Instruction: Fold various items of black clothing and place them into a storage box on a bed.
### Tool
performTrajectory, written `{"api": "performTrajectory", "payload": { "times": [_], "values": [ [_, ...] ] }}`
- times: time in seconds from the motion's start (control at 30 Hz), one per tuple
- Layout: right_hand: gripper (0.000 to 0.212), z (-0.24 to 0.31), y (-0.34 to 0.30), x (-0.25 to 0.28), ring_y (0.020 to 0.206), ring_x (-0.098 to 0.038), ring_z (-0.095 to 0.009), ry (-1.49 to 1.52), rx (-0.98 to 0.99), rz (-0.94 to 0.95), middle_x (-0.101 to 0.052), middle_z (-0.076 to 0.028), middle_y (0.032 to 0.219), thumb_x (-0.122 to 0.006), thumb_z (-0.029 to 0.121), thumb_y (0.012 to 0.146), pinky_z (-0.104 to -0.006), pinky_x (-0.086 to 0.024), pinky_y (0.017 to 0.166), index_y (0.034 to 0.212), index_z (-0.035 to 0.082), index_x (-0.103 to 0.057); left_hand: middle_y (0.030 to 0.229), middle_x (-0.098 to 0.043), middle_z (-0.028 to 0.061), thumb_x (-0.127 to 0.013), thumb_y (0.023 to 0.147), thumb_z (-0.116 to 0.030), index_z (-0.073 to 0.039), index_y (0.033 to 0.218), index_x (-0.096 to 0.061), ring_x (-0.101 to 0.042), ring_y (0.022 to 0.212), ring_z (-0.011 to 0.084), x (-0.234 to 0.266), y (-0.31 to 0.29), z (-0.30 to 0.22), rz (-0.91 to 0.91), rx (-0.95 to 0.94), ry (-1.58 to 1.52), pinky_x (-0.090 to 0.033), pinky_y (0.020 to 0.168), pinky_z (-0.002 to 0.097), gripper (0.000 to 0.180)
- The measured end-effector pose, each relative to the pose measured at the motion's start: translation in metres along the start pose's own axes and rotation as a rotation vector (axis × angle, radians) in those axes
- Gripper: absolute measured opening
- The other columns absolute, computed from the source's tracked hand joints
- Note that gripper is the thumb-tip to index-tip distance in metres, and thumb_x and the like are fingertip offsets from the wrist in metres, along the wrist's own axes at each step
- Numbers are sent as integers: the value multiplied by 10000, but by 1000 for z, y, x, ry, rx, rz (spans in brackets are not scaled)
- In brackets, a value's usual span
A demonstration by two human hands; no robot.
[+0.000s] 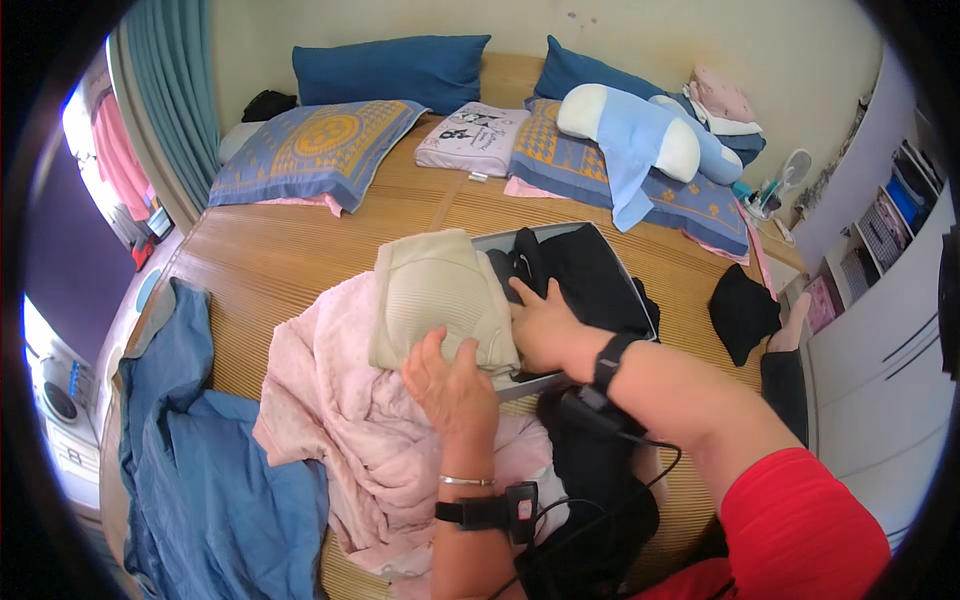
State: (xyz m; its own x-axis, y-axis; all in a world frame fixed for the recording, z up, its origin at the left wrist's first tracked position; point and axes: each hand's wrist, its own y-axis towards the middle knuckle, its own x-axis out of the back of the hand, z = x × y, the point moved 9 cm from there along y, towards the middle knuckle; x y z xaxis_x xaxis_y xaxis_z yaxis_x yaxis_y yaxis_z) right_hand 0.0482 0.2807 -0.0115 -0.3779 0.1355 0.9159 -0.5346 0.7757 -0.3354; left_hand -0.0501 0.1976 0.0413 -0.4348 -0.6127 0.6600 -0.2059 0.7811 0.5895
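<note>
A folded cream ribbed garment (440,290) lies partly over the left side of a shallow grey box (640,290) and partly on a pink fleecy cloth. My left hand (450,385) rests at the garment's lower left edge with its fingers apart. Over the box, my right hand (545,325) is at the garment's right edge, index finger and thumb stretched out; its lower fingers are partly hidden. Folded black clothes (585,275) fill the right of the box. A rolled dark item (526,258) sits between them and the cream garment.
The pink fleecy cloth (340,400) spreads left of the box, beside blue trousers (220,450) at the bed's left edge. A black cloth (742,312) lies to the right on the bed mat (290,250). Pillows (320,145) and a blue-and-white cushion (640,130) line the far end.
</note>
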Motion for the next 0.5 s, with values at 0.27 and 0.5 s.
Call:
{"api": "performTrajectory", "payload": {
  "times": [0.27, 0.5],
  "values": [
    [437, -57, -14, -2, 1127, -410, -408, 448, -291, -662, -345, -320, 1273, -521, 101, 780, -411, -373, 958, 1185, -44, -448, 1179, -478, 136, -581, 624, 28, -113, 939, -628, -409, 1130, 340, -21, 0, -15, -16, -83, 49, -314, 964, 432, 348],
    [673, -76, -60, 7, 1264, -304, -374, 788, -21, -628, -282, -256, 1374, -664, 184, 700, -405, -280, 1032, 1290, 37, -376, 1244, -436, 170, -548, 635, 21, -84, 1004, -597, -368, 1181, 358, -15, 1, -20, 10, -130, 137, -268, 1001, 446, 388]
  ]
}}
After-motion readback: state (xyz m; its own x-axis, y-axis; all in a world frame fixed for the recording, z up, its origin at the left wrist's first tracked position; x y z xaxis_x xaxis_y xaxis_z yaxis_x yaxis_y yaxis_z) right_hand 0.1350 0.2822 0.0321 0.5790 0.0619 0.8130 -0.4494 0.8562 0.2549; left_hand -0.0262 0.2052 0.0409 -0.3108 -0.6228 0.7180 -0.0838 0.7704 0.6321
